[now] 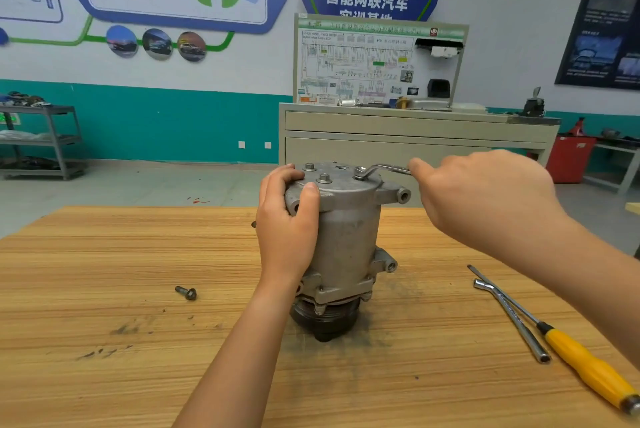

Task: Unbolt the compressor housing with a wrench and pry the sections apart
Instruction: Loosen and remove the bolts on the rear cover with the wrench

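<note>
Teal-banded wall point(173, 122) (posters above), beige cabinet point(415, 140), grey shelf rack point(52, 140).

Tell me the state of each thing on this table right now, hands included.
Compressor: upright on the table, pulley end down.
Left hand: grips the compressor's top flange.
Right hand: holds the wrench handle.
Wrench: ring end seated on a top bolt.
Two other top bolts: in place.
Loose bolt: lying on the table.
Screwdriver: lying unused on the table.
Socket wrench: lying beside the screwdriver.

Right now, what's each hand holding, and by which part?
Left hand grips the compressor housing around its upper left mounting ear. Right hand holds the wrench by the handle end; its ring end sits on the housing top.
</note>
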Demonstrator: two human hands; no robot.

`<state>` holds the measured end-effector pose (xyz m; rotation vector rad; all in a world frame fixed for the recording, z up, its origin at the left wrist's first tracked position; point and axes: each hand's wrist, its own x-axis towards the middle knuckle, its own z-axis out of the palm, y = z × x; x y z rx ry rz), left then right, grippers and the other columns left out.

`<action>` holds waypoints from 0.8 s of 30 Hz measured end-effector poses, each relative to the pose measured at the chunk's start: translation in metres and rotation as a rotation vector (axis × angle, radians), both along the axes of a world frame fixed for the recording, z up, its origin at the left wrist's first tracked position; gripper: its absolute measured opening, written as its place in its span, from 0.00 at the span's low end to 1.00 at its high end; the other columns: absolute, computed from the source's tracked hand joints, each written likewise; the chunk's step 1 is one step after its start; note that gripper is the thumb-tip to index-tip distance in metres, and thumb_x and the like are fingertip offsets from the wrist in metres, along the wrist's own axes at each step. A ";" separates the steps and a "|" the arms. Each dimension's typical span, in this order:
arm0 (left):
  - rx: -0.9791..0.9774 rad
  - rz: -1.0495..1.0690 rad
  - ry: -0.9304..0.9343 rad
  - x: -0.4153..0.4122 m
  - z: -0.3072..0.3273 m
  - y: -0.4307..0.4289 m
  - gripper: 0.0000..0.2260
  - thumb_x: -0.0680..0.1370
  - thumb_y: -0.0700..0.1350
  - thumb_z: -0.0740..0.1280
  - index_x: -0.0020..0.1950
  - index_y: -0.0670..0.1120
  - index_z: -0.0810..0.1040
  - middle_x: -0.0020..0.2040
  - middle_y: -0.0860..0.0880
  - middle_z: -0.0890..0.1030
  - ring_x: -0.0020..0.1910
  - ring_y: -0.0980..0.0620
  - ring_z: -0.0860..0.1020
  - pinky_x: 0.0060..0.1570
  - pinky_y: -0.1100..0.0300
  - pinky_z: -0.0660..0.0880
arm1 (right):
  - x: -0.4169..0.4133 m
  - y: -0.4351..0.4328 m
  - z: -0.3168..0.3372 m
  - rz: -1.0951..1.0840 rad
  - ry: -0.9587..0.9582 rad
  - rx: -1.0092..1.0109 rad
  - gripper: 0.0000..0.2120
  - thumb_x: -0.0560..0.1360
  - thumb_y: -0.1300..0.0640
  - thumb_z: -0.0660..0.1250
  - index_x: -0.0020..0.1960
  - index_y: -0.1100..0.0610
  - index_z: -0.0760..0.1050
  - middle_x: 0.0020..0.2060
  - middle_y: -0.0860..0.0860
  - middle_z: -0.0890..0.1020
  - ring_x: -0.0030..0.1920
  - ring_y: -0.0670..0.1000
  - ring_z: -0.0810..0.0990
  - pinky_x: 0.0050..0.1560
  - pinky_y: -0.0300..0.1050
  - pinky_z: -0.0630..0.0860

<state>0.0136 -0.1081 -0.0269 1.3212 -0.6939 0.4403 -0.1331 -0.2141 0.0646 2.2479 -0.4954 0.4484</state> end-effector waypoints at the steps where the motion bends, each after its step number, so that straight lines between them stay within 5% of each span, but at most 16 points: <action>1: -0.001 -0.014 0.007 0.002 0.001 0.001 0.05 0.76 0.45 0.62 0.48 0.55 0.72 0.54 0.55 0.74 0.55 0.68 0.70 0.51 0.81 0.62 | 0.000 -0.011 -0.002 0.039 -0.062 0.017 0.10 0.79 0.54 0.54 0.55 0.53 0.71 0.25 0.47 0.68 0.20 0.51 0.64 0.21 0.35 0.56; 5: 0.001 -0.115 0.050 0.014 0.002 0.005 0.07 0.77 0.44 0.62 0.47 0.57 0.73 0.55 0.57 0.76 0.54 0.71 0.71 0.52 0.80 0.64 | 0.015 -0.066 -0.009 0.510 -0.243 0.056 0.15 0.77 0.52 0.59 0.47 0.59 0.82 0.25 0.54 0.77 0.20 0.54 0.72 0.21 0.37 0.65; 9: -0.036 -0.185 0.087 0.023 0.004 0.007 0.09 0.70 0.49 0.59 0.47 0.54 0.75 0.53 0.61 0.77 0.51 0.74 0.72 0.49 0.79 0.65 | 0.078 -0.083 -0.006 0.568 -0.213 0.147 0.10 0.76 0.58 0.65 0.53 0.61 0.80 0.47 0.56 0.83 0.44 0.58 0.82 0.39 0.52 0.76; 12: -0.047 -0.191 0.096 0.024 0.004 0.007 0.09 0.70 0.49 0.59 0.47 0.54 0.76 0.52 0.61 0.77 0.51 0.73 0.73 0.48 0.79 0.66 | 0.123 -0.077 0.008 0.559 -0.099 0.153 0.15 0.80 0.52 0.55 0.62 0.53 0.74 0.57 0.50 0.80 0.54 0.54 0.78 0.50 0.47 0.70; 15: -0.031 -0.199 0.092 0.025 0.002 0.008 0.09 0.70 0.49 0.59 0.48 0.54 0.76 0.53 0.61 0.77 0.51 0.73 0.72 0.49 0.79 0.66 | 0.122 -0.075 0.019 0.491 -0.221 0.155 0.15 0.81 0.53 0.52 0.60 0.57 0.73 0.51 0.54 0.82 0.47 0.57 0.79 0.44 0.50 0.73; 19: -0.039 -0.184 0.103 0.023 0.003 0.006 0.09 0.71 0.49 0.58 0.48 0.55 0.75 0.53 0.61 0.76 0.51 0.74 0.72 0.50 0.79 0.66 | 0.072 -0.071 0.033 0.603 -0.680 0.723 0.12 0.81 0.58 0.52 0.59 0.62 0.69 0.38 0.60 0.78 0.38 0.61 0.77 0.36 0.54 0.73; 24: -0.028 -0.056 0.051 0.008 0.000 0.001 0.06 0.73 0.48 0.60 0.48 0.58 0.72 0.54 0.58 0.75 0.54 0.70 0.71 0.51 0.80 0.63 | 0.001 -0.037 0.016 0.328 -0.208 0.318 0.20 0.79 0.51 0.50 0.70 0.48 0.61 0.27 0.50 0.72 0.26 0.50 0.70 0.26 0.43 0.70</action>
